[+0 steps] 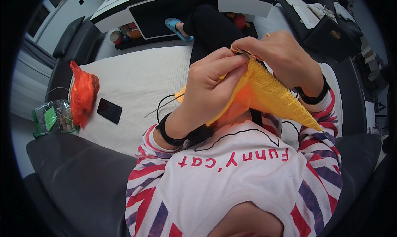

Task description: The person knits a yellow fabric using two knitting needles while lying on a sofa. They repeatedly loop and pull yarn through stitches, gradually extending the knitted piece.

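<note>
Yellow knitted fabric (273, 91) hangs between my two raised hands, its ribbed face towards the right. My left hand (214, 78) pinches the top of the knitting close to the needle tips. One thin metal knitting needle (162, 108) sticks out behind my left wrist to the lower left. My right hand (277, 55) grips the work from the other side, with yellow yarn (232, 48) by its thumb and index finger. A needle tip (242, 52) shows between the hands. Another needle's end pokes out at the fabric's lower right corner. The right fingers are partly hidden.
A white textured cover (136, 69) lies over the dark leather sofa (80, 156). On it are a black smartphone (109, 111) and a red plastic bag (83, 94), beside a clear packet (54, 117). A black-and-white table (173, 13) stands ahead, near my blue slipper (176, 27).
</note>
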`<state>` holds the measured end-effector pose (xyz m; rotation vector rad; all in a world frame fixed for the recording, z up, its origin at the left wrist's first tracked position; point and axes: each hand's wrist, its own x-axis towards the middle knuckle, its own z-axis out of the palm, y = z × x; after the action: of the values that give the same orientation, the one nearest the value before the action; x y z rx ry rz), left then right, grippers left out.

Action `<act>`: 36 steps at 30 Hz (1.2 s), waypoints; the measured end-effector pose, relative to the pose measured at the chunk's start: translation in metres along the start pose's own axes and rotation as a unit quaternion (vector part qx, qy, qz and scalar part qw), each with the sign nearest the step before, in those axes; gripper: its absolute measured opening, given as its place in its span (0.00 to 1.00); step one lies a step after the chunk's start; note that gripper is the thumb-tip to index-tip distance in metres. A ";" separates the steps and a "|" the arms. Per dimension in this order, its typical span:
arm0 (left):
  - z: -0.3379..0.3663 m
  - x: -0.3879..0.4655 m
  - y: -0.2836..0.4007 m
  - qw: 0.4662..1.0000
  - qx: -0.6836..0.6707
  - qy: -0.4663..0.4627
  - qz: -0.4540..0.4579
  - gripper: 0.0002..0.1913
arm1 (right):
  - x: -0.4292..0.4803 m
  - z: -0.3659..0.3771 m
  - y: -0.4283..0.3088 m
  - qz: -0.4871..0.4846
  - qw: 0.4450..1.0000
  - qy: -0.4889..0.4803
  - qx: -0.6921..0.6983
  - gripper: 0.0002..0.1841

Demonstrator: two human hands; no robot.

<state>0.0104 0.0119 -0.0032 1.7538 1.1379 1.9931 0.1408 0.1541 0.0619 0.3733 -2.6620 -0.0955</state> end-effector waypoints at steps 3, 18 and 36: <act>-0.003 0.000 0.002 0.999 0.011 -0.015 -0.029 0.08 | 0.003 0.003 0.001 -0.027 0.998 0.048 -0.015 0.23; -0.027 0.010 0.009 0.880 -0.359 -0.009 -0.311 0.08 | -0.034 0.002 -0.026 -0.092 0.980 0.158 -0.082 0.24; -0.013 -0.001 0.007 0.978 -0.150 0.020 -0.144 0.09 | -0.039 0.008 -0.026 -0.040 0.980 0.186 -0.066 0.25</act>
<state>0.0007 0.0020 0.0013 1.3258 0.9773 1.9120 0.1778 0.1400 0.0351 0.4107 -2.2585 -0.2046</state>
